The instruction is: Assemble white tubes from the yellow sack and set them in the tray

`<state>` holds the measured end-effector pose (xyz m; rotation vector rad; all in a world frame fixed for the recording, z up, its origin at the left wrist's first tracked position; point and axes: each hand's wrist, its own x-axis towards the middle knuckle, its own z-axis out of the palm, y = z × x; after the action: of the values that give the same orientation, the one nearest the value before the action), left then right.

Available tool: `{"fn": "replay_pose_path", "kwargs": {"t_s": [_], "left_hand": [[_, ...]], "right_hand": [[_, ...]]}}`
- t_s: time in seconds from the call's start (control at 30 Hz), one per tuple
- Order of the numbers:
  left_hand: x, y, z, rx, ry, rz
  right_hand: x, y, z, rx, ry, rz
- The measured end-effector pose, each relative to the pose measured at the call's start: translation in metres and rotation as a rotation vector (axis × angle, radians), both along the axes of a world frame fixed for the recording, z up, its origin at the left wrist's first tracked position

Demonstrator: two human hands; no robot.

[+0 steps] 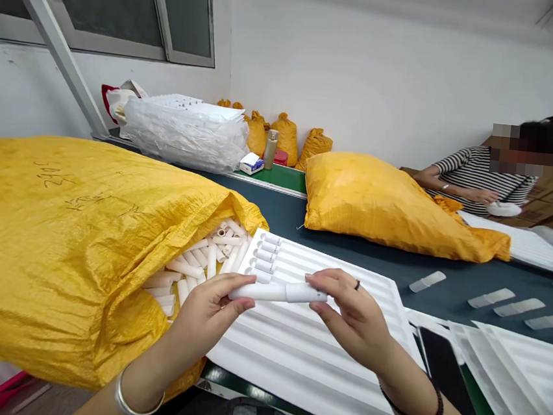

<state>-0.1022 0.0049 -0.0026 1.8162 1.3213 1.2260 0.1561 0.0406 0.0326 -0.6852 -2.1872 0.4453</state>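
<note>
The left hand [210,309] pinches between thumb and fingers, facing the right hand [356,323], which pinches likewise opposite it.

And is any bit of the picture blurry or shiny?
In the head view, a dark blur sits in the top right corner and blocky squares hide part of the person at right; in that same head view, plastic wrap shines, soft shadows line the white tray, and the held tube looks fairly sharp.

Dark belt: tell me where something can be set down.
Bare belt shows between the yellow sack and the large orange sack, and in a strip between that orange sack and the white tray. The right side is crowded: loose tubes lie between the orange sack and the stacked trays.
</note>
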Motion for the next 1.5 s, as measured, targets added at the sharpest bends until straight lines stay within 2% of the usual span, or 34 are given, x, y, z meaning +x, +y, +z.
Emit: {"fn": "replay_pose_path", "kwargs": {"t_s": [0.07,0.13,0.27,0.5,0.67,0.73,0.87,1.0,1.07,1.13,1.23,1.3,1.37,1.5], "left_hand": [[0.004,0.0,0.002,0.085,0.096,-0.002],[0.008,0.0,0.004,0.251,0.167,0.034],[0.014,-0.001,0.006,0.54,0.225,0.087],[0.018,-0.002,0.008,0.716,0.235,0.056],[0.015,-0.005,0.008,0.868,0.33,-0.012],[0.014,-0.004,0.008,0.877,0.346,-0.022],[0.015,-0.001,0.007,0.848,0.378,-0.025],[0.014,0.001,0.002,0.914,0.414,-0.083],[0.014,0.002,0.003,0.905,0.387,-0.09],[0.016,0.004,0.006,0.758,0.343,-0.081],[0.02,0.007,0.014,0.445,0.283,-0.107],[0.021,0.008,0.017,0.353,0.255,-0.137],[0.021,0.009,0.019,0.356,0.244,-0.143],[0.023,0.009,0.015,0.463,0.259,-0.144]], "right_hand": [[-0.001,0.001,-0.004,0.009,0.03,0.004],[-0.002,0.002,-0.008,-0.007,0.036,-0.001],[0.001,0.002,-0.011,-0.117,0.068,-0.073],[0.002,0.0,-0.01,-0.446,0.175,-0.13],[-0.001,-0.006,-0.003,-0.833,0.334,-0.045],[-0.001,-0.008,0.0,-0.894,0.351,-0.033],[0.002,-0.011,0.003,-0.898,0.342,-0.061],[0.005,-0.011,0.003,-0.987,0.347,-0.07],[0.006,-0.011,0.003,-0.979,0.33,-0.074],[0.008,-0.013,0.001,-0.852,0.298,-0.11],[0.01,-0.015,-0.003,-0.55,0.206,-0.198],[0.009,-0.015,-0.006,-0.462,0.163,-0.227],[0.008,-0.014,-0.008,-0.52,0.177,-0.222],[0.004,-0.011,-0.008,-0.802,0.284,-0.183]]}}
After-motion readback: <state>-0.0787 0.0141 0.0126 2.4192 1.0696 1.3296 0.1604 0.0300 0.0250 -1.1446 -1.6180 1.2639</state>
